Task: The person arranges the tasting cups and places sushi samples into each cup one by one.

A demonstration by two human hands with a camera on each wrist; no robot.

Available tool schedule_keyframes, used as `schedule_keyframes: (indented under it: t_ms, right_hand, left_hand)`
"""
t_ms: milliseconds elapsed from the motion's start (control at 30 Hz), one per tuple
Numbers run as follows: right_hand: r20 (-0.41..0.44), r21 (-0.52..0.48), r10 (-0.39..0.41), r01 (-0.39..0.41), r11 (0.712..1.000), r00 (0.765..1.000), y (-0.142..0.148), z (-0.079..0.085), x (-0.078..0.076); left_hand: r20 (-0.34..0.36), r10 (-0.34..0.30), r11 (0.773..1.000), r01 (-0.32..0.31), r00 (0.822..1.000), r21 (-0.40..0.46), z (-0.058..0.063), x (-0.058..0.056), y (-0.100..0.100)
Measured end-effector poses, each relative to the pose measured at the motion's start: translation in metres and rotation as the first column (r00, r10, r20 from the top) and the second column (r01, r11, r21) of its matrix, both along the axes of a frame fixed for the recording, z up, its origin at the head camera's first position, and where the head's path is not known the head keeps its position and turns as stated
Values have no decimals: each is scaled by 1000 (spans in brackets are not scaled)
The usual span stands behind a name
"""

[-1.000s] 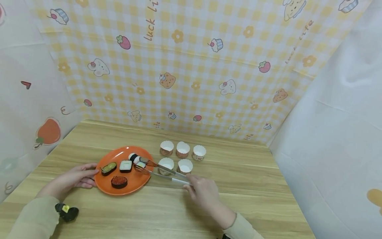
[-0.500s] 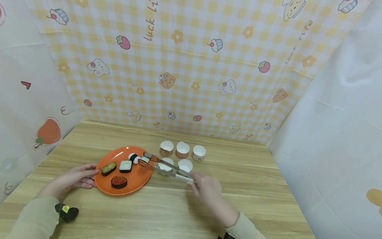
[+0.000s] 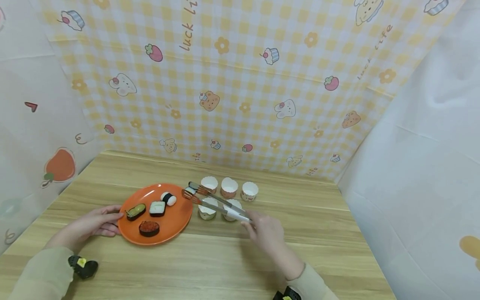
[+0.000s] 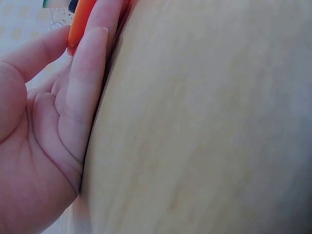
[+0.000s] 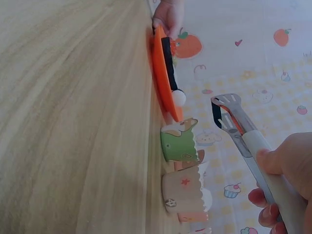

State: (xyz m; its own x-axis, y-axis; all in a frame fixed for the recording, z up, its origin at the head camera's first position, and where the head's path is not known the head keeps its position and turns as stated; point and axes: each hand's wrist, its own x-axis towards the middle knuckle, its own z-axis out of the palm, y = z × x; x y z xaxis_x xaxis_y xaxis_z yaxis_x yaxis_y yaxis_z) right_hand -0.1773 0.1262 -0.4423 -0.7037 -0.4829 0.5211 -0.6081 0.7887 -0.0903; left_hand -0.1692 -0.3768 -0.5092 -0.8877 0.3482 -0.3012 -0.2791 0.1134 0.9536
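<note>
My left hand (image 3: 95, 221) holds the left rim of an orange plate (image 3: 170, 227), thumb at the edge and fingers low against the table in the left wrist view. My right hand (image 3: 265, 231) grips metal tongs (image 3: 237, 215) by their white handles. Pinched in the tongs' slotted tips is a sushi roll piece (image 5: 216, 113) with a dark wrap, raised above cup height in the right wrist view. On the plate lie a red-topped sushi (image 3: 149, 228), a white square roll (image 3: 157, 208), a yellowish-green-topped sushi (image 3: 136, 211) and a white sushi with a black band (image 3: 168, 198).
Several paper cups with scalloped rims stand in two rows right of the plate, among them the back right cup (image 3: 250, 191) and a green cup (image 5: 179, 145). A checked cloth (image 3: 247, 83) hangs behind the wooden table (image 3: 318, 233).
The tongs have lifted the sushi roll piece off the plate and carried it right, past the plate's edge towards the cups. My left hand has stayed on the plate.
</note>
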Motion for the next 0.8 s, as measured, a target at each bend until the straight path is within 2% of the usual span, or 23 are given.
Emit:
schedule_keyframes:
  t_ms: [300, 800]
  right_hand:
    - [-5, -3, -30, 30, 1000, 1000, 5, 5, -8]
    - [73, -36, -71, 74, 997, 995, 11, 6, -16]
  left_hand:
    - [20, 38, 996, -36, 999, -80, 3, 1, 4]
    - [12, 30, 997, -29, 999, -72, 2, 2, 4]
